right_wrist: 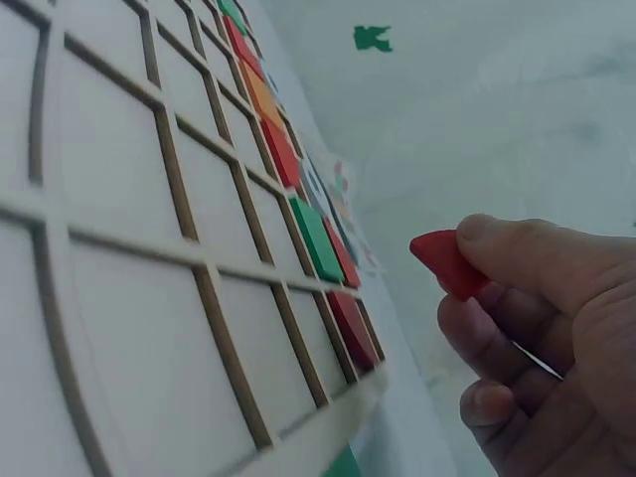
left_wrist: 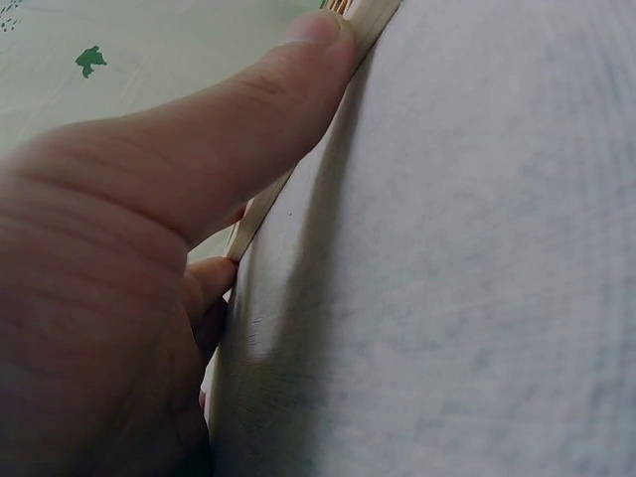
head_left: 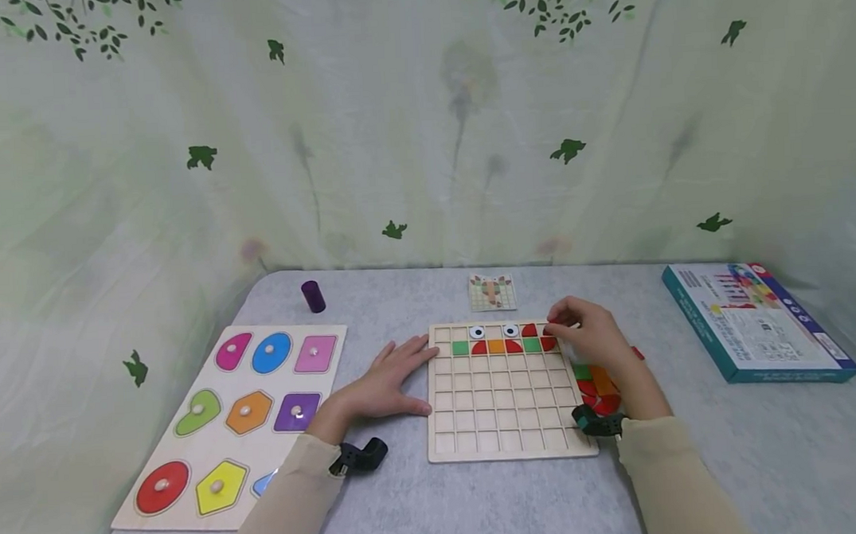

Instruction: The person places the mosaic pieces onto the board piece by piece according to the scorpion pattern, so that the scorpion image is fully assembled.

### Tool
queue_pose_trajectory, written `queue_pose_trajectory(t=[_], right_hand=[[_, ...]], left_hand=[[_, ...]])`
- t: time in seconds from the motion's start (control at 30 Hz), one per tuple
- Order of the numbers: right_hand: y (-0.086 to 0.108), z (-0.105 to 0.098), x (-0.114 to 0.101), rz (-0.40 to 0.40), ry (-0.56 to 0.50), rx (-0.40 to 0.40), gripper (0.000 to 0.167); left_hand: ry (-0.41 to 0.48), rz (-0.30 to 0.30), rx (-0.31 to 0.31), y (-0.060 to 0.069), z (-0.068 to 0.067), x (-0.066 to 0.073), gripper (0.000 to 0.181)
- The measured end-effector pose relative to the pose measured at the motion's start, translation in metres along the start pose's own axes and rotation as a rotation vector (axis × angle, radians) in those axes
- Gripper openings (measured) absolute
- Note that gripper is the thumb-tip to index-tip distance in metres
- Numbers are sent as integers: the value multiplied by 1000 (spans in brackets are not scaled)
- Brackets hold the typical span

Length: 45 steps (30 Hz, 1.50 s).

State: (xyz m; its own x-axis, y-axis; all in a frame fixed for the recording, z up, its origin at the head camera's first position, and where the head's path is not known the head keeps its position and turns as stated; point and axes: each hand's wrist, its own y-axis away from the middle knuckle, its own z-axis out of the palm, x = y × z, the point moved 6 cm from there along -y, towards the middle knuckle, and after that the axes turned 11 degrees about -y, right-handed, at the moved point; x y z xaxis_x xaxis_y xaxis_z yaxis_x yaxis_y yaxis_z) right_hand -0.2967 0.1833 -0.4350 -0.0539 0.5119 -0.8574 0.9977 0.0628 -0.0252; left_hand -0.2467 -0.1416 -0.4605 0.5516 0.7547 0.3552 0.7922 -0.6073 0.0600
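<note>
Two hands are at work over a pale grid board [head_left: 506,403], which lies flat on the table [head_left: 403,507]. The left hand [head_left: 384,380] has its fingers spread and mostly straight, with the thumb touching the board's left edge, so it seems to steady it. The right hand [head_left: 592,338] pinches a red piece [right_wrist: 452,264] between thumb and fingers, apart from the board, near its far right corner. I judge the step in hand to be the setting of coloured pieces [head_left: 496,347] into the cells: the two farthest rows are partly filled. The next move would probably call for turning the red piece to suit its cell, then lowering it without pushing the neighbours. Loose pieces [head_left: 605,382] lie just beside the board's right edge, partly hidden. To the left is a knobbed shape puzzle [head_left: 239,379]; to the right, well apart, a teal-edged box [head_left: 753,324]. Farther are a small patterned card [head_left: 492,293] and a dark purple cylinder [head_left: 313,297]. Behind the greyish table hangs a pale green cloth [head_left: 394,141] with leaf prints.
</note>
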Motion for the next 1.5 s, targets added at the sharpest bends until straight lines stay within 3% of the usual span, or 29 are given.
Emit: queue_pose_trajectory(t=[0.23,0.5,0.8,1.07,1.5], right_hand=[[-2,21,-14,-99,-22,-62,12],[-1,37,-25,-199,20,-125,22],[-2,49,-34,-198,-8,-150,16],[-8,59,-43,-279,28,-160,29],[-19,82,-50,-168,-57,-201,17]], left_hand=[[5,4,4,0,-1,-1,95],[-6,12,4,0,-1,-2,95],[-8,-1,-8,-1,0,-3,97],[8,2,-2,-1,-1,-1,96],[9,1,-3,-1,-2,-1,96]])
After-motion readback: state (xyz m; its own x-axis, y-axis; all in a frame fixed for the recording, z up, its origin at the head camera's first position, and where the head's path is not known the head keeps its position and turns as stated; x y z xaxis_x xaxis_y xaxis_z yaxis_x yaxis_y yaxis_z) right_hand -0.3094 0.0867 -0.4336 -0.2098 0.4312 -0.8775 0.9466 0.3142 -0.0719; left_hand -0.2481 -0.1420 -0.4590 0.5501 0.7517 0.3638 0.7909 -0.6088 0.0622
